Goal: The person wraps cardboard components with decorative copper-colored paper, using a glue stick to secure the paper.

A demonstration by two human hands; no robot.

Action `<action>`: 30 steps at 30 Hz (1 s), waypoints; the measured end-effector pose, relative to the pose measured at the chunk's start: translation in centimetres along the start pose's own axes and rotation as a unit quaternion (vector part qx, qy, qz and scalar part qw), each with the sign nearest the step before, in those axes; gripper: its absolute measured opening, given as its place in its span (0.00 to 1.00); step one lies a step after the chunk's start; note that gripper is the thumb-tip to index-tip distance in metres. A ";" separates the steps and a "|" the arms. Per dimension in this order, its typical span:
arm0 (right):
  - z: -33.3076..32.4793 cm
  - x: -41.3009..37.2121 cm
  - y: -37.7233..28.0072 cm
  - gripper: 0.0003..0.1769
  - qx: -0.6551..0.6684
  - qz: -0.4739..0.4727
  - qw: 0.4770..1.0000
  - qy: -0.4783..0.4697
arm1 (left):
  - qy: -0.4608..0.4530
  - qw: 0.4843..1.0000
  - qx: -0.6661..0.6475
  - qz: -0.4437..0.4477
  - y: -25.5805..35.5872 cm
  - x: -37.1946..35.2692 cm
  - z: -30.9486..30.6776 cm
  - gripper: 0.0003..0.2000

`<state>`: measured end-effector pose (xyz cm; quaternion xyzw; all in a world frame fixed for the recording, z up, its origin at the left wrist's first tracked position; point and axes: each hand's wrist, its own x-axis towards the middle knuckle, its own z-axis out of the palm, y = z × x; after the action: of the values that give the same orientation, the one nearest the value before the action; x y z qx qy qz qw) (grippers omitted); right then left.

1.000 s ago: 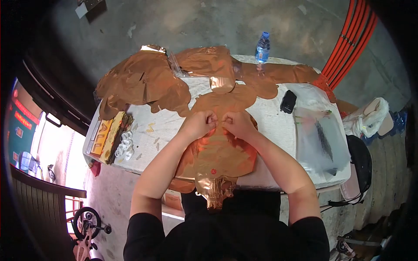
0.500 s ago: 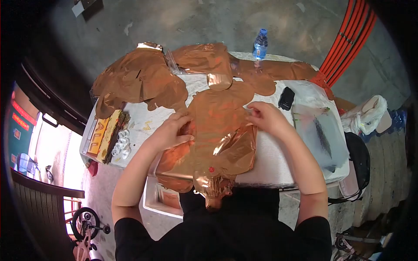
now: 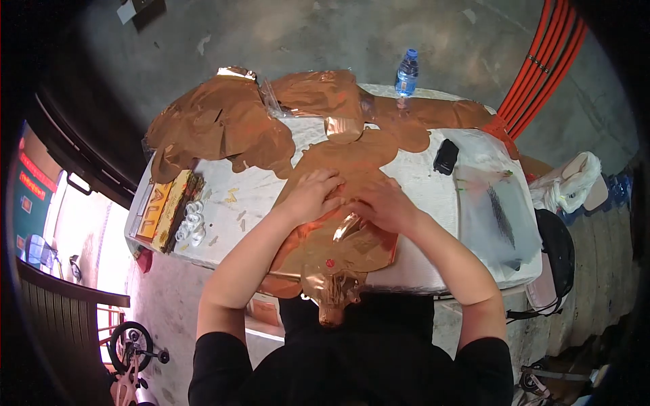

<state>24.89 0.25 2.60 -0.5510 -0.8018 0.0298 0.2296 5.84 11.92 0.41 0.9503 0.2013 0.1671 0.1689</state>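
Note:
A flat copper-coloured foil sheet (image 3: 352, 247) with a lobed outline lies on the white table (image 3: 433, 250), its narrow end hanging over the near edge. My left hand (image 3: 313, 196) rests on the middle of the foil, fingers bent towards the right. Close beside it, my right hand (image 3: 384, 205) touches the same foil, its fingertips near those of my left hand. Both hands have folds of foil at their fingers; whether they pinch it is unclear. A small red spot (image 3: 330, 263) shows on the foil below the hands.
More copper foil pieces (image 3: 223, 122) lie along the far side. A water bottle (image 3: 407, 73) stands at the back. A black object (image 3: 445, 156) and clear plastic sheets (image 3: 497, 216) lie right; white rings (image 3: 192, 223) and a yellow box (image 3: 162, 210) lie left.
Both my hands have moved inwards and come together over the foil's middle. The left part of the foil has been drawn in towards the centre.

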 end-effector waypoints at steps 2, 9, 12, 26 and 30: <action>-1.2 -0.6 0.0 0.17 0.052 0.054 0.996 -0.041 | 0.002 1.000 -0.004 -0.004 -0.2 -0.3 0.3 0.23; -7.0 -2.4 -1.4 0.21 0.065 0.197 0.959 -0.194 | 0.003 1.000 -0.004 -0.001 -0.1 -0.3 0.2 0.23; -8.6 -3.2 -0.1 0.24 0.088 0.253 0.923 -0.276 | 0.010 1.000 -0.005 -0.004 0.2 -0.4 0.4 0.22; -0.2 -4.3 -0.8 0.40 -0.027 0.055 0.994 -0.095 | -0.034 0.998 0.042 -0.018 3.5 -1.9 -0.3 0.24; 0.4 -4.6 -0.8 0.41 -0.046 0.050 0.990 -0.121 | -0.022 1.000 0.005 0.008 2.7 -2.0 -1.1 0.21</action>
<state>25.33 -4.09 0.90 -0.5924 -0.7958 0.0710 0.1031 4.57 8.97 1.91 0.9563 0.1905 0.1461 0.1672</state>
